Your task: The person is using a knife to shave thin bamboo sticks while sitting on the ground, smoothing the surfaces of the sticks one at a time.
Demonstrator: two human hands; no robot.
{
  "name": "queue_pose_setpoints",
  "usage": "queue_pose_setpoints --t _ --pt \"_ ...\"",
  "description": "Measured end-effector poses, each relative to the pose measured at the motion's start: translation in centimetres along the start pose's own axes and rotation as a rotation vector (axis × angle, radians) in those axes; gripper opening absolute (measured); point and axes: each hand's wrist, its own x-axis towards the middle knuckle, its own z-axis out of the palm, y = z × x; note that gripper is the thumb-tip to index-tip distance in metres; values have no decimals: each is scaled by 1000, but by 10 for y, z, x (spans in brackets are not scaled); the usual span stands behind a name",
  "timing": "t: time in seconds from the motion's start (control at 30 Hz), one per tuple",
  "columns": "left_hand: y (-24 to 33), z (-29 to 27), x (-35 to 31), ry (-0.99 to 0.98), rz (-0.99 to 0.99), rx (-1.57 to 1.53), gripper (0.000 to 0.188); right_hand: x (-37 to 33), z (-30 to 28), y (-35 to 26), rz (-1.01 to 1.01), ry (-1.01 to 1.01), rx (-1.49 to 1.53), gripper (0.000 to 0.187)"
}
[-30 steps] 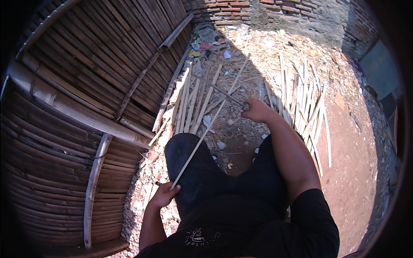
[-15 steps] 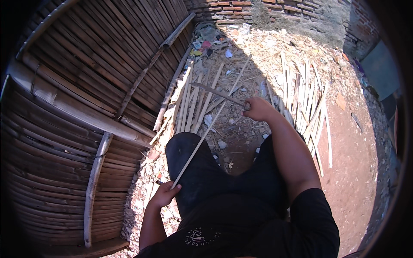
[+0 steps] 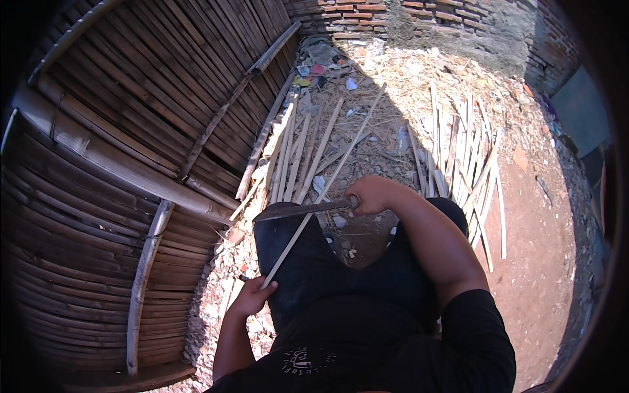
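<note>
My left hand [image 3: 254, 296] is closed round the near end of a long, thin bamboo strip [image 3: 338, 171], beside my left thigh. The strip slants away over my left leg toward the far ground. In my right hand [image 3: 368, 196] is the handle of a machete [image 3: 295, 209], its long dark blade pointing left. The blade crosses the strip just above my left knee; whether its edge touches the strip I cannot tell. Several pale bamboo strips [image 3: 319, 150] lie beyond my left knee.
Another pile of bamboo strips [image 3: 466, 157] lies to the right in the sun. A slatted bamboo wall [image 3: 131, 98] rises close on my left, and a brick wall [image 3: 452, 29] stands at the back. Shavings and litter [image 3: 386, 72] cover the far ground.
My right hand has come nearer and a little left, bringing the machete blade down along the strip toward my knee. My left hand keeps its hold in the same place.
</note>
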Motion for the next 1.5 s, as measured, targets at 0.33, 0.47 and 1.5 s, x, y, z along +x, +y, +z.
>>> queue_pose_setpoints --t 0.33,0.47,1.5 --pt "5 1 2 1 5 6 34 -19 -13 82 462 622 199 56" --pt "9 2 0 -4 -4 -44 34 -9 -4 66 351 408 211 63" --pt "4 0 0 5 -6 -10 33 -8 -2 17 21 -2 54 63"
